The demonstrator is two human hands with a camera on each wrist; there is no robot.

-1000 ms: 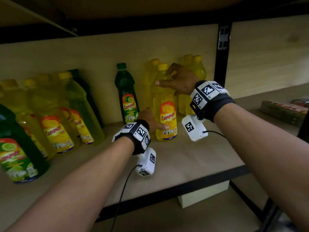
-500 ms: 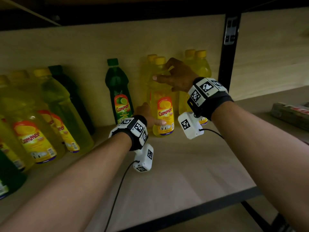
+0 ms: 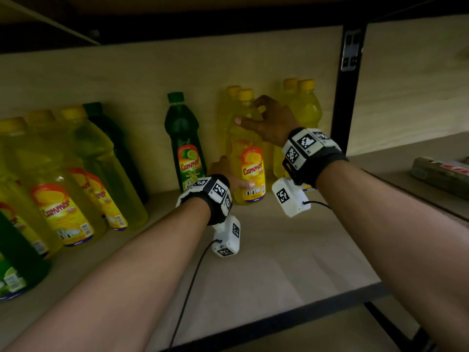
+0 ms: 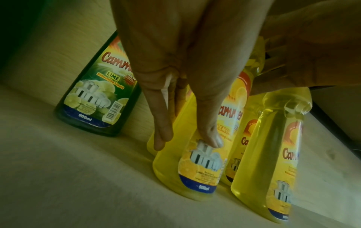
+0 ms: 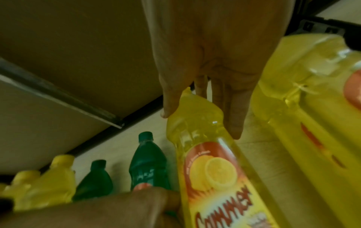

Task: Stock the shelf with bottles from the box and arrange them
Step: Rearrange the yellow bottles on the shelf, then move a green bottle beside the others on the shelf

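At the far left of the shelf [image 3: 291,252] stands a crowd of yellow and green bottles [image 3: 63,189], their labels facing me. Further along, a lone green lime bottle [image 3: 186,146] stands upright against the back panel, just beside my left hand [image 3: 228,174]. That hand sits low on the front yellow bottle [image 3: 250,158]: my thumb lies across the bottom of its label and my fingers [image 4: 162,131] reach straight down its left side, holding the base between them. The bottle stands upright on the shelf board, with a second yellow bottle [image 3: 229,107] right behind it. My right hand [image 3: 272,120] is up at the same bottle's shoulder, thumb on the front and fingers around the far side, gripping just under the yellow cap. To the right of that, close to the black upright post [image 3: 340,110], two more yellow bottles [image 3: 304,107] stand one behind the other. Past the post, on the next shelf section, lies a flat wrapped package [image 3: 441,174]
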